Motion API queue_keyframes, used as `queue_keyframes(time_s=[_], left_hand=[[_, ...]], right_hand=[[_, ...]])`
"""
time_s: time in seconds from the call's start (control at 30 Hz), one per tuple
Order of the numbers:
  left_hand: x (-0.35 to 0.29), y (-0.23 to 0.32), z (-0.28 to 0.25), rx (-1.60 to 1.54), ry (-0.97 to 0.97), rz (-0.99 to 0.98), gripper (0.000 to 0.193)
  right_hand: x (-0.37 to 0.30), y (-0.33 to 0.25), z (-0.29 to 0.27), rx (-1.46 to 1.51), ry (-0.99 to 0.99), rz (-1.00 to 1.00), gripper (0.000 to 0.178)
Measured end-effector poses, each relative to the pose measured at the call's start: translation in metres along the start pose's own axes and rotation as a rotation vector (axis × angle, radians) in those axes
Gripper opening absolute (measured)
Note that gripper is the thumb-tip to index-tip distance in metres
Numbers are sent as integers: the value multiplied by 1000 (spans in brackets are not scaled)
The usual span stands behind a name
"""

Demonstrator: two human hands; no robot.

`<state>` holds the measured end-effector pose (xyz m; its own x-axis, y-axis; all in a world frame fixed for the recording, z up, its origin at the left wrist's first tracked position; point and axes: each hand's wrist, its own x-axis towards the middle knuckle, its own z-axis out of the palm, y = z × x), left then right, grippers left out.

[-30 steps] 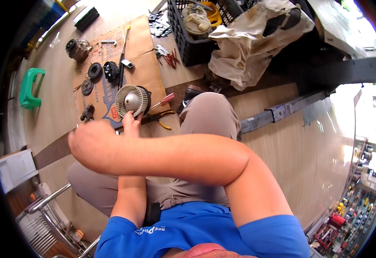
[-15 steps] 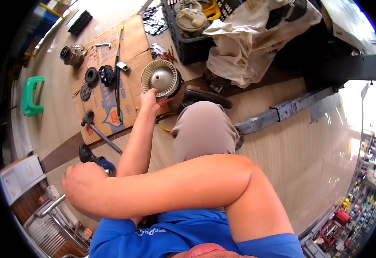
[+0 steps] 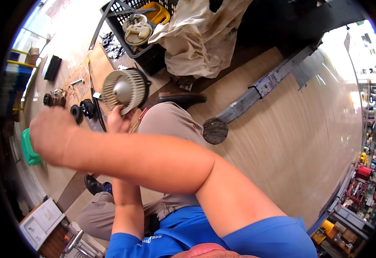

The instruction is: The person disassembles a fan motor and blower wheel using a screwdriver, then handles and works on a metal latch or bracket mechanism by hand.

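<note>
Hands: left [image 3: 118, 122] grips round, finned blower wheel [image 3: 124, 89]; right [image 3: 50, 133] blurred, grip can't be told.

A blower wheel [image 3: 125, 89] sits above the knee [image 3: 170, 118], with the crate [image 3: 143, 51] behind it.

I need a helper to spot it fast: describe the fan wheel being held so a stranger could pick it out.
Start at the black plastic crate at the top. Just below its left corner, over the brown board, the left hand holds a round blower wheel. Its ring of pale thin fins around a grey centre sets it apart from the small black discs beside it.
</note>
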<state>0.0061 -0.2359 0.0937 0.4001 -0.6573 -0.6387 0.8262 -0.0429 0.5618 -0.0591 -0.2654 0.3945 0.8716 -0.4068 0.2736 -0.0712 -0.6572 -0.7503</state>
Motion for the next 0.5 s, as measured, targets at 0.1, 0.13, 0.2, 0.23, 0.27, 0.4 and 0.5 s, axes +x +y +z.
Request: queue_keyframes(time_s=[0.1, 0.13, 0.2, 0.23, 0.27, 0.4, 0.5], left_hand=[[-96, 27, 0, 769, -138, 731, 31], [-102, 50, -12, 715, -164, 786, 31], [-90, 110, -55, 177, -205, 522, 30], [-90, 127, -59, 175, -220, 521, 30], [-98, 143, -56, 121, -59, 530, 31], [-169, 177, -35, 202, -65, 664, 34], [-218, 173, -3, 300, 161, 894, 38]], right_hand=[[7, 30, -10, -103, 55, 81, 21], [10, 24, -12, -99, 107, 146, 28], [7, 11, -25, -70, 143, 229, 45], [5, 12, -27, -82, 152, 231, 45], [3, 17, -24, -92, 116, 232, 50], [5, 18, 3, -78, 34, 146, 63], [8, 12, 14, 48, 138, 203, 40]])
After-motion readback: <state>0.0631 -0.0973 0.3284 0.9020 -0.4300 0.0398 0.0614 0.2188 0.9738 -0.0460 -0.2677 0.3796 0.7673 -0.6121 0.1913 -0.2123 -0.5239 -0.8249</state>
